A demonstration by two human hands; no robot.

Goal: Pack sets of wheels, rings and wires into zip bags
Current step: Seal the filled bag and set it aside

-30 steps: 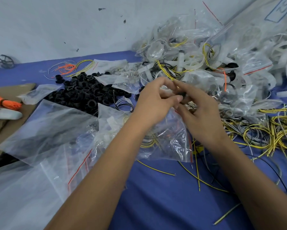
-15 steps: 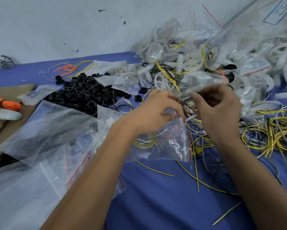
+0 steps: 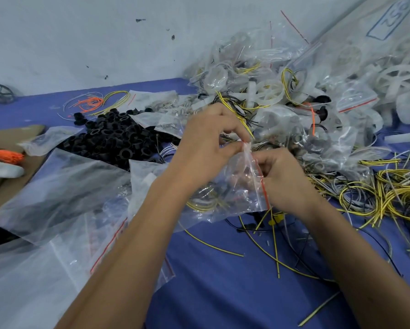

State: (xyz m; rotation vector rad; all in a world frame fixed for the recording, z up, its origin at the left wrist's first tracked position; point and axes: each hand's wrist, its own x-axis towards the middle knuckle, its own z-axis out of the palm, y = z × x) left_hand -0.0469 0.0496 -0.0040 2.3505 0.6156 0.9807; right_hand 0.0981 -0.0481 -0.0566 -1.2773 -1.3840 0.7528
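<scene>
Clear plastic zip bag with a red seal line [image 3: 235, 186], holding yellow wire coils, hangs above the blue bench [image 3: 223, 293]; left hand [image 3: 206, 148] and right hand [image 3: 284, 176] pinch its mouth. Loose black rubber rings [image 3: 113, 138] lie left, packed bags [image 3: 282, 103] behind; what else the bag contains looks unclear.

Both bare forearms reach in from the near edge of the tabletop and angle toward each other, the hands meeting close together over its middle. The left hand [image 3: 207, 148] is knuckles up, thumb and forefinger pinched together, the other fingers [image 3: 232, 125] curled above. The right hand [image 3: 283, 179] sits just beside and lower, back toward us, fingers tucked inward out of sight.
</scene>
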